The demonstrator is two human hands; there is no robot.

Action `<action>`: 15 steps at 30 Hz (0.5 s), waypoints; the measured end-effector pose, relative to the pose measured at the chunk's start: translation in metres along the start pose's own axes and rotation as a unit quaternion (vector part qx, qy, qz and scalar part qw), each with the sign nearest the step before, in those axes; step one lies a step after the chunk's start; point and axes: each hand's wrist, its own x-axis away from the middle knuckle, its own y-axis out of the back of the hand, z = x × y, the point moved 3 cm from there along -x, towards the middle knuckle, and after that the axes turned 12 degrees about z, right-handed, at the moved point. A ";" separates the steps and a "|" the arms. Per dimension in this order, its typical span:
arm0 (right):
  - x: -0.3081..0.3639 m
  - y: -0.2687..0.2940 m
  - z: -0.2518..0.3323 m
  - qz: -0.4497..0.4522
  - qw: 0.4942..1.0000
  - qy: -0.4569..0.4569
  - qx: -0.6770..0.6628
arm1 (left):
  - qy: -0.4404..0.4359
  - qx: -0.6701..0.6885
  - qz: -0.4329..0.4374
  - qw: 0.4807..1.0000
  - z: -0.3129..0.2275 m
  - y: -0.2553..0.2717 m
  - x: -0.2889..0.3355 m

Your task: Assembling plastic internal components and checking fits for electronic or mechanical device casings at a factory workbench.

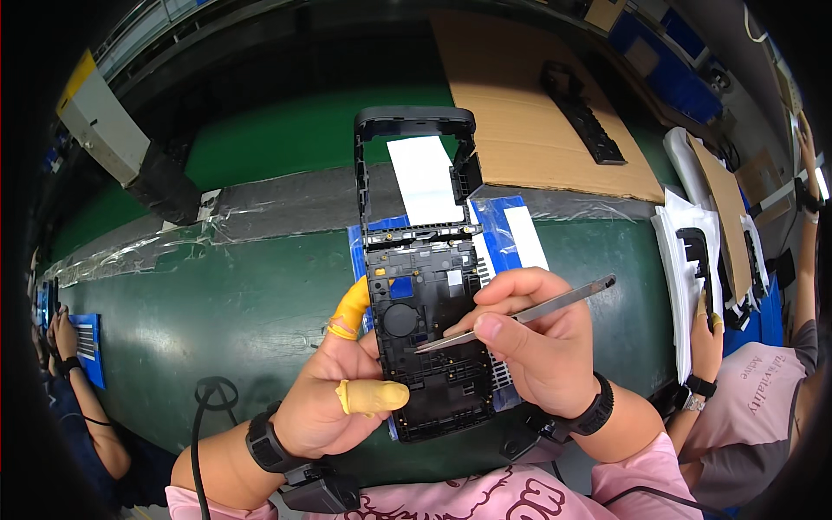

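The left hand grasps a black plastic housing from its left side, holding it above the green bench in front of the person; the fingers that pass behind the housing are hidden. Yellow finger cots cover the thumb and one finger of this hand. The right hand pinches metal tweezers between thumb and fingers, angled so that the tips lie over the housing's interior. Whether the tips touch it or grip anything is too fine to make out, and the dark moulded details there blend together. Beneath the housing, a blue sheet and white paper are partly covered, the paper showing through the housing's open upper frame. Farther back, another black plastic frame lies on brown cardboard, its upper end dim. At the right, a co-worker's hand is near a black part, their body cut off by the fisheye rim; at the left, another co-worker's hand is small and shadowed.
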 end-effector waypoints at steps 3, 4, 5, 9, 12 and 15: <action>-0.001 0.001 -0.001 0.000 1.000 -0.004 0.002 | -0.003 -0.002 0.000 1.000 0.001 0.001 -0.001; -0.002 0.002 -0.002 -0.004 1.000 0.004 0.002 | -0.004 -0.006 0.002 1.000 0.001 0.002 -0.001; -0.001 0.003 -0.003 -0.012 1.000 0.013 0.003 | 0.000 -0.005 0.003 1.000 0.001 0.002 -0.003; -0.005 0.009 -0.002 -0.019 0.999 0.013 0.035 | -0.005 -0.002 -0.004 1.000 0.002 0.000 -0.010; 0.001 0.005 0.008 -0.046 0.996 -0.015 0.080 | -0.027 -0.026 0.001 0.999 0.004 -0.005 -0.014; -0.001 -0.003 -0.002 0.027 0.999 0.003 0.038 | -0.090 -0.138 -0.065 0.984 0.002 -0.018 -0.001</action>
